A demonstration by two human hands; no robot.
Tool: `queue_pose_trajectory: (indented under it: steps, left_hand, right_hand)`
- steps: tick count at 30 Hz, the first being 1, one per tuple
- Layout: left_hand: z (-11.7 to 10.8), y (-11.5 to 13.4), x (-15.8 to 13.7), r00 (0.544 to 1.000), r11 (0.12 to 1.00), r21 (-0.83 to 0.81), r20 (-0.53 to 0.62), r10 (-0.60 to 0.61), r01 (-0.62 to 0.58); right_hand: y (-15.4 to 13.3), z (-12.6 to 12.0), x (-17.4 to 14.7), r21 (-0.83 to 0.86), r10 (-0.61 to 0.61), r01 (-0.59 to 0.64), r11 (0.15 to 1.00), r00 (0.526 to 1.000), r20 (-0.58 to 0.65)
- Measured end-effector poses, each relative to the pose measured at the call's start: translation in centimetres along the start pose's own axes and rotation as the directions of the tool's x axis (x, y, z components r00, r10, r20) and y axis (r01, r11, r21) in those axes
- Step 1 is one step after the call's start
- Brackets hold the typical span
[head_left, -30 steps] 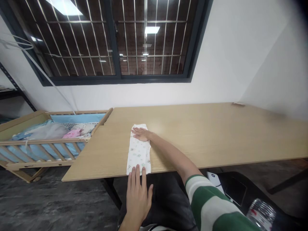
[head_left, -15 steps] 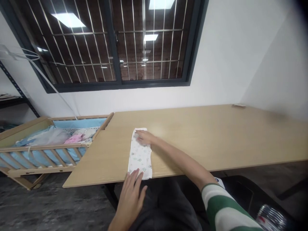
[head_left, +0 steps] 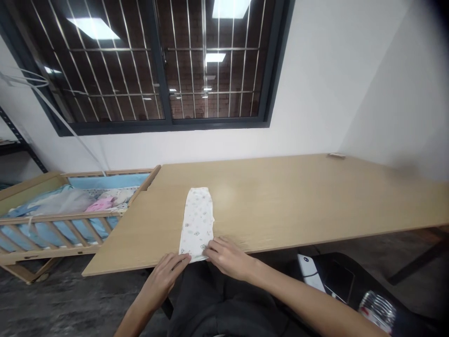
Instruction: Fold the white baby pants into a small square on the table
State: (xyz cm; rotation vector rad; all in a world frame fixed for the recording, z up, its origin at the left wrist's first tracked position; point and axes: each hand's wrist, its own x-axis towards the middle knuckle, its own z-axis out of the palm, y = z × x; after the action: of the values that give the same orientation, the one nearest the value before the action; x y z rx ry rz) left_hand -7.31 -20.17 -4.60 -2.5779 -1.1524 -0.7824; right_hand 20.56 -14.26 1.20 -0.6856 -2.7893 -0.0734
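Note:
A white baby garment [head_left: 198,220] with small printed figures lies folded into a long, narrow strip on the wooden table [head_left: 266,201]. Its near end reaches the table's front edge. At the near left corner, my left hand [head_left: 166,274] has its fingers closed on the fabric. My right hand [head_left: 228,257] grips the near right corner, fingers bent together. The fingertips partly cover both corners. The far end of the garment lies flat, untouched by either hand.
On the left stands a wooden crib [head_left: 70,217] with blue lining and pink and white cloths inside. A black seat at lower right holds a white phone-like object [head_left: 310,271] and a clear plastic container [head_left: 378,309]. A small flat object [head_left: 336,155] lies at the table's back right.
My right hand has come back from the garment's far end to its near right corner. My left hand, spread before, has closed on the near left corner.

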Motion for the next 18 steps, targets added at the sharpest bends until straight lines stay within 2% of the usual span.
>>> queue_pose_trajectory:
  steps: [4, 9, 12, 15, 18]
  left_hand:
    - [-1.1, 1.0, 0.0, 0.999, 0.998, -0.040, 0.020, 0.047, -0.046]
    - [-3.6, 3.6, 1.1, 0.997, 0.990, -0.114, -0.034, 0.073, -0.077]
    - [-5.2, 4.6, 1.8, 0.997, 0.986, -0.147, -0.020, 0.079, -0.081]
    - [-6.4, 4.3, 2.8, 0.997, 0.977, -0.203, -0.028, 0.066, -0.071]
    - [-7.5, 3.0, 5.0, 0.994, 0.972, -0.229, -0.111, 0.024, -0.049]
  right_hand:
    - [-1.0, -0.5, -1.7, 0.099, 0.060, -0.054, 0.994, 0.996, -0.059]
    - [-2.3, -3.6, -3.1, 0.340, 0.131, -0.100, 0.935, 0.989, -0.070]
    - [-2.6, -5.5, -3.2, 0.420, 0.179, -0.134, 0.897, 0.981, -0.070]
    - [-2.6, -7.1, -3.0, 0.470, 0.214, -0.157, 0.869, 0.974, -0.070]
    - [-1.7, -8.6, -1.9, 0.496, 0.232, -0.145, 0.856, 0.966, -0.118]
